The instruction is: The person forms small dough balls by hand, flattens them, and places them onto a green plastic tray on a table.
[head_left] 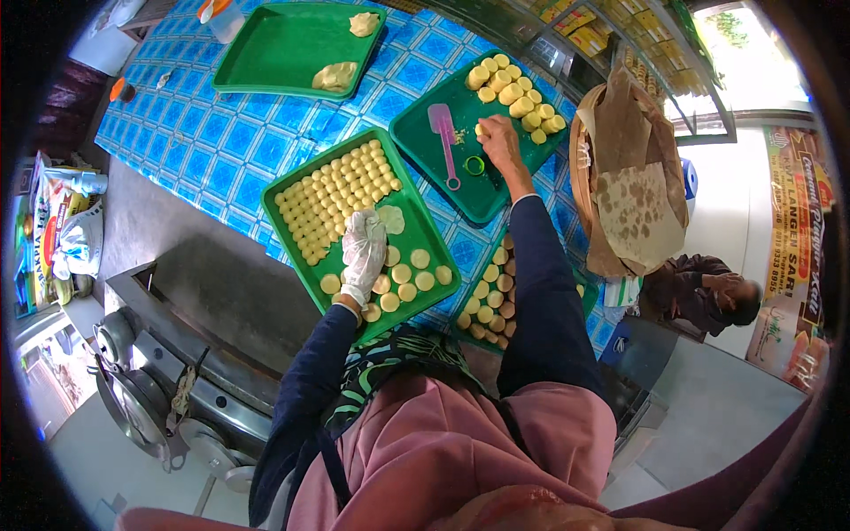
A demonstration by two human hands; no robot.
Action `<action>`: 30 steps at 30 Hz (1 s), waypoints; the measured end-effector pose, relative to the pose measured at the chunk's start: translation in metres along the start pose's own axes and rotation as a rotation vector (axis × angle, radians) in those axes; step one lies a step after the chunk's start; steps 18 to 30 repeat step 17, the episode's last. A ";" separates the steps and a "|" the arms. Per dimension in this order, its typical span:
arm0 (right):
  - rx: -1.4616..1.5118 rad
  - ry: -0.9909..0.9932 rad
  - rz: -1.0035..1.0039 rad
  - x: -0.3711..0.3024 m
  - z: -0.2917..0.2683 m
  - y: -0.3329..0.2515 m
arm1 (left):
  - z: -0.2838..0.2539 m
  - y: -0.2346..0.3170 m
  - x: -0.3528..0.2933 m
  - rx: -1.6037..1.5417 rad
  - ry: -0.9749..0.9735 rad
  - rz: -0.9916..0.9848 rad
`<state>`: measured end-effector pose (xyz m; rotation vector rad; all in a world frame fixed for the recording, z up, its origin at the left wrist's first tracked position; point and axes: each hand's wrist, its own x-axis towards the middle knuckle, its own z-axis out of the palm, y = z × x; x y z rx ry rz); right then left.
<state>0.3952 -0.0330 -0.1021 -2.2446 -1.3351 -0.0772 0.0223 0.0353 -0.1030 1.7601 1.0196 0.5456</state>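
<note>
My left hand [363, 252], in a loose whitish plastic glove, is over the nearer green tray [434, 226]. The glove hides how its fingers are set. Close-packed rows of small pale dough balls [332, 199] lie beyond it, and larger round pieces [406, 292] lie on its near side. A thin, pale, flat round [390, 219] shows at its fingertips; whether the hand touches it is unclear. Over the farther green tray [416, 133], my bare right hand [503, 146] pinches a small yellow round piece [481, 130]. Several yellow cylinders [509, 93] stand past it.
A pink spatula [444, 142] and a green ring cutter [475, 165] lie in the farther tray. Another green tray [305, 40] holds dough lumps [335, 77]. Filled rounds [485, 301] sit under my right arm. A paper-lined basket [580, 164] stands right; a person [704, 292] is beyond.
</note>
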 end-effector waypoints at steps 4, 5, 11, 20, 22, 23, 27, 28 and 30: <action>0.076 -0.021 0.061 0.006 -0.002 -0.001 | 0.003 -0.004 0.001 0.017 0.051 0.107; 0.078 -0.020 0.061 0.006 0.001 -0.006 | 0.002 -0.004 0.000 -0.008 0.056 0.108; 0.059 -0.089 -0.098 0.011 0.007 -0.014 | 0.000 0.011 0.000 -0.042 0.015 -0.019; 0.025 -0.131 -0.197 0.026 0.003 -0.001 | 0.001 0.010 0.001 0.005 0.019 -0.016; 0.025 -0.131 -0.197 0.026 0.003 -0.001 | 0.001 0.010 0.001 0.005 0.019 -0.016; 0.025 -0.131 -0.197 0.026 0.003 -0.001 | 0.001 0.010 0.001 0.005 0.019 -0.016; 0.025 -0.131 -0.197 0.026 0.003 -0.001 | 0.001 0.010 0.001 0.005 0.019 -0.016; 0.025 -0.131 -0.197 0.026 0.003 -0.001 | 0.001 0.010 0.001 0.005 0.019 -0.016; 0.025 -0.131 -0.197 0.026 0.003 -0.001 | 0.001 0.010 0.001 0.005 0.019 -0.016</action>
